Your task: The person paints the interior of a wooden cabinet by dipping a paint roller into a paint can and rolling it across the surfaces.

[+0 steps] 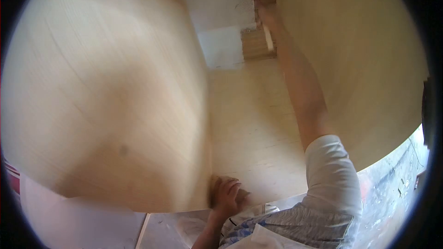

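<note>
Far up the narrow wooden floor panel (256, 124), my right hand (267, 14) is blurred by motion. A pale narrow strip (268, 39) sticks out beside its fingers, looking like a tool's handle; the rest of it is hidden. Around that hand is a brown wood-toned patch (254, 48) with ragged edges, bordering a whitish area (220, 46). Close to my body, my left hand (227, 196) rests at the panel's near edge with its fingers bent. Dark brown shows beside and under those fingers, too blurred to name.
Tall pale wooden panels rise on both sides, one left (106, 87) and one right (360, 64), close around my arms. A light, speckled floor (387, 193) shows at lower right. A thin pale edge strip (143, 230) runs along the lower left.
</note>
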`<move>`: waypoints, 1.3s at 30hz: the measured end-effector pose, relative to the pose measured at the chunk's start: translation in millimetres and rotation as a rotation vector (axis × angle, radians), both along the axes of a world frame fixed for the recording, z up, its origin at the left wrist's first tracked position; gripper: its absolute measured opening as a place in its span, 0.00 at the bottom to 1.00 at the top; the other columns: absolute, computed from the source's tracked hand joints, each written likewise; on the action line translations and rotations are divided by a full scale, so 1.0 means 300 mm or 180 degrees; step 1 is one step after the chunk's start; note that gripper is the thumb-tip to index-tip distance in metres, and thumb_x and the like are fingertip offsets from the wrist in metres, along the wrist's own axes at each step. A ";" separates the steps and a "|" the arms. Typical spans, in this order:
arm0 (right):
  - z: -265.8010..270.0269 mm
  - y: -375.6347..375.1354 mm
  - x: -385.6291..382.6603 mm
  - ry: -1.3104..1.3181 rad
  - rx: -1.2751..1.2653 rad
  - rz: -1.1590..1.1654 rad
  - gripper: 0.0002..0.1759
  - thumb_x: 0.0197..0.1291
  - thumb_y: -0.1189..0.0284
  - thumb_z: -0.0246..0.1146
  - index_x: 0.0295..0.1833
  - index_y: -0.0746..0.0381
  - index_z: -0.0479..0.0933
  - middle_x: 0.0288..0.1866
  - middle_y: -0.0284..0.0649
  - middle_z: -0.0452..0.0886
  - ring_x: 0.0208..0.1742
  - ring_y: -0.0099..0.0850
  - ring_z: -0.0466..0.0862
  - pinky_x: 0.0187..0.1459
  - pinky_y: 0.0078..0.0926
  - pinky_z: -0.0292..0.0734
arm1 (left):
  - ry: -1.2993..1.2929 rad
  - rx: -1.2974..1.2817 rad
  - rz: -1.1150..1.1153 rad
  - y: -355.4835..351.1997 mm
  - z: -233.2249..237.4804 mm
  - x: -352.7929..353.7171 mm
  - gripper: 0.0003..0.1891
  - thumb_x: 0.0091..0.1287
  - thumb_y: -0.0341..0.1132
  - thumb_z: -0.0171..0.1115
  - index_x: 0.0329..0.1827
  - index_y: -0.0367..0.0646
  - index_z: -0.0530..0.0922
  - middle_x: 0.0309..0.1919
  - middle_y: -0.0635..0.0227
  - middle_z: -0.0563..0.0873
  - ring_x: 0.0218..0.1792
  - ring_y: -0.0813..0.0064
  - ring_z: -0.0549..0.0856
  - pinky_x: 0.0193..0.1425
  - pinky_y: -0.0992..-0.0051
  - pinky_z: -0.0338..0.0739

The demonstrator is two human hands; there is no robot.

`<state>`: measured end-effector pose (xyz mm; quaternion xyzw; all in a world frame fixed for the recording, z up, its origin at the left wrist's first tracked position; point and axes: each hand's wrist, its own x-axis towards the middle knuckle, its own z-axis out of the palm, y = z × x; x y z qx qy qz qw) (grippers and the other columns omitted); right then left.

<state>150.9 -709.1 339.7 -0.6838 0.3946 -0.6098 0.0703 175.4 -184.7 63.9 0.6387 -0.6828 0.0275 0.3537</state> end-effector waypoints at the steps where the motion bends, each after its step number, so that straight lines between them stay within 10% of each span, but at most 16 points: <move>1: 0.082 0.055 -0.034 0.0114 -0.0392 0.0173 0.29 0.67 0.48 0.53 0.55 0.62 0.78 0.26 0.36 0.78 0.24 0.28 0.76 0.28 0.31 0.72 | 0.0059 -0.0009 0.0043 0.008 -0.005 -0.006 0.22 0.51 0.46 0.73 0.43 0.41 0.79 0.46 0.59 0.82 0.52 0.57 0.80 0.65 0.52 0.66; 2: 0.166 0.116 -0.069 0.0237 -0.0779 0.0352 0.27 0.67 0.49 0.54 0.54 0.63 0.79 0.24 0.35 0.77 0.22 0.27 0.75 0.25 0.31 0.72 | 0.0103 0.0033 0.0047 0.016 0.000 -0.005 0.22 0.51 0.46 0.73 0.43 0.41 0.79 0.46 0.59 0.82 0.52 0.57 0.80 0.65 0.52 0.66; 4: 0.155 0.157 -0.096 -0.0434 0.1369 0.1142 0.24 0.67 0.52 0.56 0.54 0.60 0.79 0.24 0.35 0.76 0.23 0.27 0.75 0.25 0.30 0.72 | -0.0221 0.0386 0.0003 0.024 0.026 0.005 0.22 0.52 0.46 0.72 0.44 0.41 0.79 0.47 0.59 0.82 0.54 0.57 0.79 0.66 0.53 0.66; 7: -0.054 0.199 -0.117 -0.0397 0.0921 0.1511 0.25 0.67 0.51 0.56 0.59 0.58 0.78 0.24 0.34 0.76 0.24 0.27 0.75 0.26 0.31 0.73 | 0.0093 0.0131 0.0079 0.035 0.017 0.003 0.22 0.54 0.45 0.70 0.46 0.41 0.79 0.47 0.59 0.82 0.55 0.56 0.78 0.68 0.51 0.63; 17: -0.669 0.478 -0.187 0.0587 0.3717 0.1223 0.37 0.64 0.40 0.52 0.70 0.52 0.68 0.21 0.36 0.71 0.19 0.26 0.71 0.24 0.29 0.72 | -0.0147 0.0104 0.0164 0.005 0.063 0.022 0.21 0.54 0.44 0.71 0.44 0.40 0.79 0.47 0.58 0.81 0.54 0.54 0.78 0.67 0.47 0.62; 19: -0.725 0.399 -0.157 0.0784 0.3549 0.0941 0.42 0.64 0.35 0.45 0.43 0.69 0.78 0.24 0.47 0.79 0.22 0.35 0.80 0.29 0.36 0.75 | -0.0192 -0.0043 0.0103 -0.003 0.087 0.028 0.21 0.52 0.45 0.72 0.43 0.40 0.79 0.46 0.60 0.82 0.52 0.57 0.79 0.64 0.48 0.64; 23: -0.546 0.407 -0.199 0.0415 0.3127 0.1218 0.43 0.62 0.34 0.46 0.29 0.68 0.77 0.21 0.47 0.77 0.20 0.35 0.79 0.26 0.37 0.74 | 0.0026 -0.0027 0.0092 -0.022 0.078 0.013 0.22 0.52 0.45 0.72 0.44 0.40 0.79 0.45 0.59 0.82 0.51 0.57 0.79 0.64 0.46 0.64; 25: -0.498 0.368 -0.207 0.0701 0.2871 0.1181 0.33 0.65 0.45 0.56 0.62 0.61 0.75 0.20 0.36 0.73 0.18 0.26 0.72 0.24 0.29 0.71 | -0.0232 -0.0102 0.0122 -0.017 0.067 0.011 0.21 0.52 0.45 0.72 0.43 0.41 0.79 0.45 0.59 0.82 0.51 0.56 0.79 0.64 0.46 0.64; 39: 0.152 0.312 -0.128 0.0083 0.0431 0.0817 0.25 0.66 0.56 0.56 0.62 0.60 0.76 0.21 0.36 0.73 0.21 0.27 0.73 0.26 0.28 0.71 | -0.0170 -0.0227 -0.0008 -0.016 0.070 0.018 0.21 0.53 0.46 0.72 0.40 0.40 0.78 0.45 0.62 0.82 0.50 0.57 0.79 0.61 0.46 0.67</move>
